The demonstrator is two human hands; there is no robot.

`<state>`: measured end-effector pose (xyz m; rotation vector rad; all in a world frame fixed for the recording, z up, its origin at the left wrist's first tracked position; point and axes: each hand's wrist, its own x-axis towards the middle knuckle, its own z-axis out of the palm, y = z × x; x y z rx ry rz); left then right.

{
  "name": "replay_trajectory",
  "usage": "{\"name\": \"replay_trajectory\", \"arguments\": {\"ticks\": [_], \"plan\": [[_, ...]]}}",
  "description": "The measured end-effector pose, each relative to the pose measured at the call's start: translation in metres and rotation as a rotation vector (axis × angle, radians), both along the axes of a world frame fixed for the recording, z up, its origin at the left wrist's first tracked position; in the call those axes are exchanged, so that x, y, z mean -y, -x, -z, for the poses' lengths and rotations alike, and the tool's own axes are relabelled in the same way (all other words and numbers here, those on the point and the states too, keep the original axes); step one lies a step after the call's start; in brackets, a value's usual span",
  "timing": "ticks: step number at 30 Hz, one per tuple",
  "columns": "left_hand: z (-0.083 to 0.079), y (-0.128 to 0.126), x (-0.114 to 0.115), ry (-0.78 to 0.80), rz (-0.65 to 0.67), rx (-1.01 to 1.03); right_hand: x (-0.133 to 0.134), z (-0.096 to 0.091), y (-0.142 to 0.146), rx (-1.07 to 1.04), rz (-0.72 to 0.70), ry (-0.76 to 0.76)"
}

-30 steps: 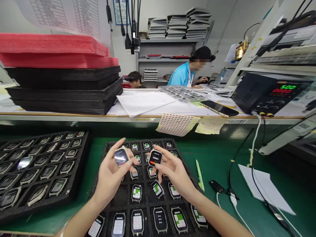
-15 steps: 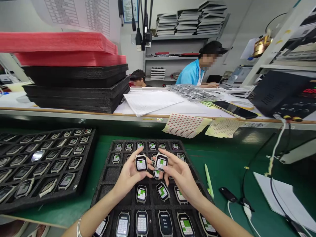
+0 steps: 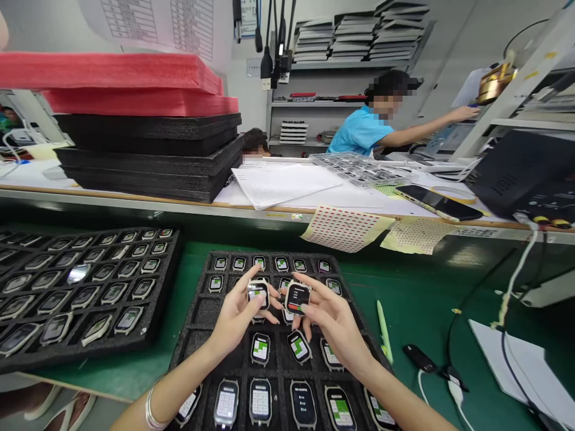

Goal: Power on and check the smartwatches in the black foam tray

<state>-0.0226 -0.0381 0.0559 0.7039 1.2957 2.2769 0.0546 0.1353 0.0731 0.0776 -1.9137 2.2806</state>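
My left hand (image 3: 240, 311) grips a smartwatch body (image 3: 257, 288) by its sides, its thumb lying on the lit white-and-green screen. In my right hand (image 3: 330, 308) is a second smartwatch body (image 3: 297, 297), whose screen is dark with small white text and a red strip low down; the thumb touches its lower right corner. Both watches are strapless and held side by side above a black foam tray (image 3: 197, 338). Several more watches sit in the tray's compartments, most with green-and-white screens, among them a dark-screened watch (image 3: 303, 404) in the front row.
At left lies another foam tray (image 3: 173, 263) of watches with dark screens. A light-green pen (image 3: 383, 326), a black cable adapter (image 3: 420, 358) and white paper (image 3: 512, 359) lie to the right. Behind, a shelf holds stacked foam (image 3: 148, 134) and a phone (image 3: 438, 202). A co-worker (image 3: 359, 131) reaches right.
The right watch's screen has turned from green and white to dark with a red strip. My left thumb has moved onto its watch's screen. The co-worker's arm has risen to the right.
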Motion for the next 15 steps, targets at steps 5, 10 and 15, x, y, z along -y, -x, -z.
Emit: {"name": "replay_trajectory", "arguments": {"ticks": [5,10,15], "plan": [[0.0021,0.0039,0.0032,-0.053,0.01,-0.015,0.0054,-0.0034,-0.0025,-0.002,-0.014,-0.007],[-0.0012,0.0011,0.0033,-0.054,0.029,-0.047,0.0102,-0.0034,-0.0019,0.035,0.018,-0.029],[-0.0023,0.0001,0.0012,0.019,-0.011,-0.044,0.006,0.0007,-0.001,0.005,-0.011,0.0]]}}
